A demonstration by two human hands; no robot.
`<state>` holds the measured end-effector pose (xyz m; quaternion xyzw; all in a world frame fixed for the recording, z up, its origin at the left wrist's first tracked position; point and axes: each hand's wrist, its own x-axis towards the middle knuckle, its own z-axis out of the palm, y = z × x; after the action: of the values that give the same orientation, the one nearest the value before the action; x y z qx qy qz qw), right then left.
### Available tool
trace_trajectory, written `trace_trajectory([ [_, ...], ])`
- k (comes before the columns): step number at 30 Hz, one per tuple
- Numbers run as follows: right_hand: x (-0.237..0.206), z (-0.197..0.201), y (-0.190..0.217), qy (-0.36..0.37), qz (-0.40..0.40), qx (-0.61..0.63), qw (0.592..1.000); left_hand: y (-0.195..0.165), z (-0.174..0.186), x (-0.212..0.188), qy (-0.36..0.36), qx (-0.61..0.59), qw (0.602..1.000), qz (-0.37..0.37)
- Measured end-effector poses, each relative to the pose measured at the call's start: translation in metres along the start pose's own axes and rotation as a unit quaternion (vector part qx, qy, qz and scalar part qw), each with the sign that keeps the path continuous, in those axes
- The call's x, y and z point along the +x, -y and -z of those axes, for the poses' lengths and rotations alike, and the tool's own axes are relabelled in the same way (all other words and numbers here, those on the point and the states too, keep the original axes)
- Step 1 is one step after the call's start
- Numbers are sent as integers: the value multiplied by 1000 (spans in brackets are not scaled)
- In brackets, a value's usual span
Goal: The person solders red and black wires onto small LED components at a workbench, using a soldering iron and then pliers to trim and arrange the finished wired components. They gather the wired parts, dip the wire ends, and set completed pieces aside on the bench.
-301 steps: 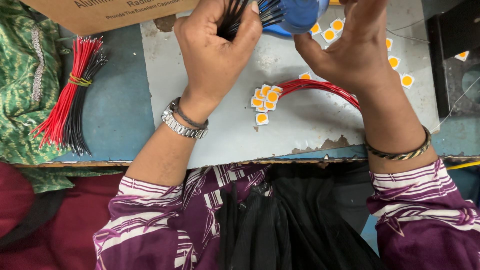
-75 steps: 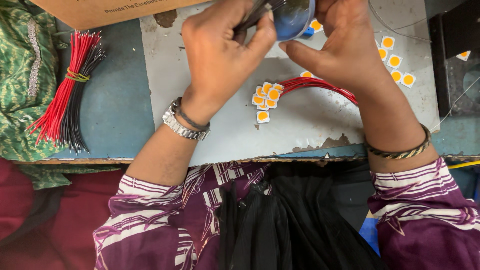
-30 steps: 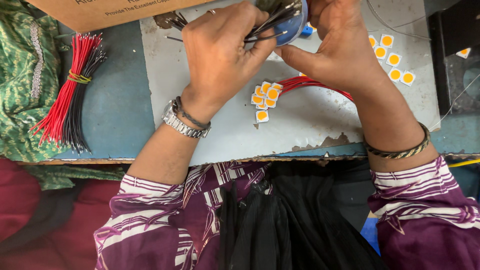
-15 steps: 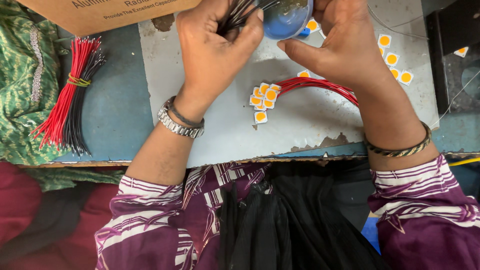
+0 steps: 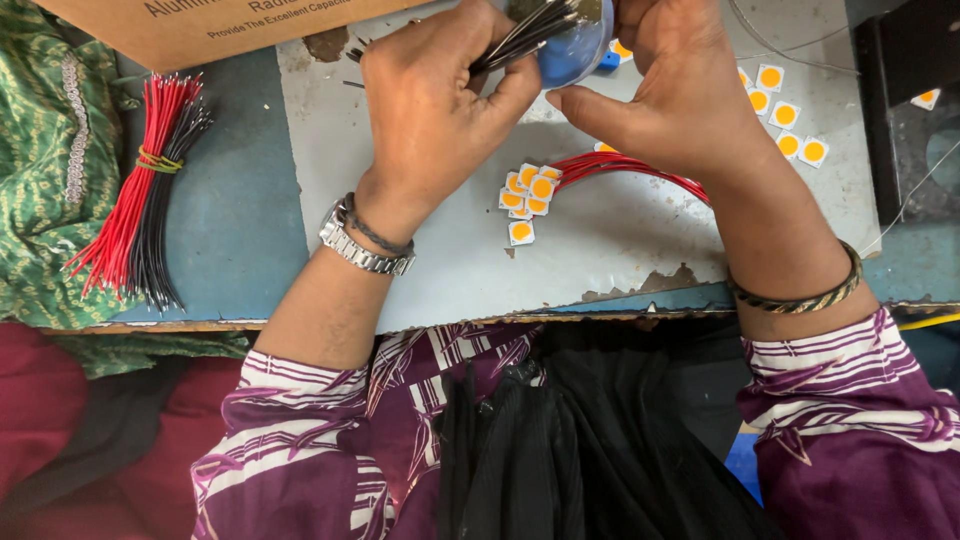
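The left hand is clamped on a bunch of thin black wires, touching the round blue plastic piece pinched in the right hand

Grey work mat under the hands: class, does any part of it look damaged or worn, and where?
Yes. The grey mat is chipped and flaking along its near edge, with ragged brown patches below the right hand, and another torn patch at its far left corner by the cardboard box. Blue table shows through there.
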<state>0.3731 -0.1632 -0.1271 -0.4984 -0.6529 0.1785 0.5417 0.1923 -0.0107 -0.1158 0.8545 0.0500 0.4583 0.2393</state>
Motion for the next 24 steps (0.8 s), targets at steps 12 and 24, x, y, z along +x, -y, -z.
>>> trace_trajectory([
  [12, 2, 3, 9, -5, -11, -31, 999, 2, 0, 1, -11, -65, 996, 63],
  [24, -1, 2, 4, -5, 4, -41, 999, 4, -1, 1, -3, -71, 996, 61],
])
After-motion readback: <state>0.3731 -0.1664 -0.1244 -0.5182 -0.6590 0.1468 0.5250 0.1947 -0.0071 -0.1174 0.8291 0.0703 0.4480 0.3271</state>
